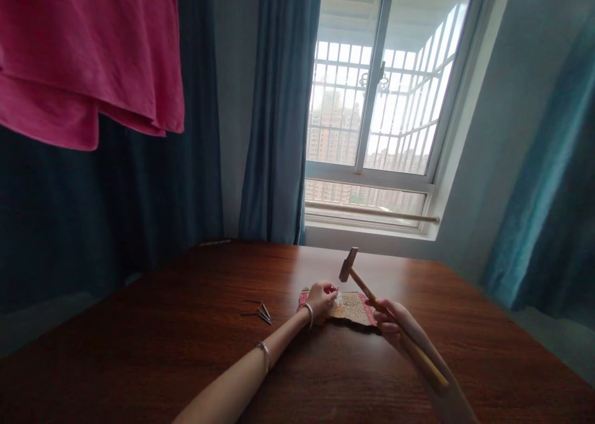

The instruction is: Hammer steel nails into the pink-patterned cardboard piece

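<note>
My right hand (390,322) is wrapped round the wooden handle of a hammer (367,291), whose metal head is raised above and beyond the board. At the left part of a pale, hole-dotted board (356,307) with pink, ragged ends, my left hand (321,301) is closed in a pinch. A small, thin thing that looks like a nail is between its fingertips, mostly hidden. Several loose nails (264,312) lie on the table to the left of this hand. Two bracelets circle my left wrist and forearm.
The brown wooden table (186,337) stretches to the wall under a barred window (372,101). Blue curtains (281,114) hang beyond it and at the right. A pink cloth (93,58) hangs at the upper left.
</note>
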`<state>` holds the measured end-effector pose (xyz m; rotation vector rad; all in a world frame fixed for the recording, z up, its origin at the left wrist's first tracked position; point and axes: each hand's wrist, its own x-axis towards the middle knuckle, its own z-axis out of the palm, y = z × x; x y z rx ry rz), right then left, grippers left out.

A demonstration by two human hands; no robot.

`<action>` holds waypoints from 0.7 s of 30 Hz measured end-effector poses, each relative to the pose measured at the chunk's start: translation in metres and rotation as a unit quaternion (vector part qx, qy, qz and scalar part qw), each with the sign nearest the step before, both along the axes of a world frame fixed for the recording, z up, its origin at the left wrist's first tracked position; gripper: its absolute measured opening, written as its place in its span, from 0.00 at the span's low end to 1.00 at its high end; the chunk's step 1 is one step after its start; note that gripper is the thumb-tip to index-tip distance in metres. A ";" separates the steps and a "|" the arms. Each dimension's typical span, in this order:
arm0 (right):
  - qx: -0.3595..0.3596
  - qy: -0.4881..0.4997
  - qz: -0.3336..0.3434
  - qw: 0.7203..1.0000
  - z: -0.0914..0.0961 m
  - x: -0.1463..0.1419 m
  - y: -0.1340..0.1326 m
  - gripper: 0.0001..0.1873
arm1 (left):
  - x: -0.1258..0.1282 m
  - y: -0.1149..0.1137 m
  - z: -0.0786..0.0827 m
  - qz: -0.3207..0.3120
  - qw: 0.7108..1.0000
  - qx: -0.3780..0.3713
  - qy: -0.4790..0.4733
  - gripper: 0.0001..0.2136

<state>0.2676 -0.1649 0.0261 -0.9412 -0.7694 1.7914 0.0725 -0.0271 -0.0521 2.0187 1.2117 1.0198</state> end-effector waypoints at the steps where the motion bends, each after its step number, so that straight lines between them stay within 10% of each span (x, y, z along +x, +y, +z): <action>1: -0.005 0.003 0.009 1.000 -0.001 -0.001 0.000 0.16 | 0.000 0.000 0.000 0.001 1.000 -0.002 0.001 0.11; 21: 0.030 -0.098 0.000 0.995 -0.003 -0.008 -0.002 0.21 | 0.003 -0.006 0.004 0.025 0.999 0.021 0.022 0.09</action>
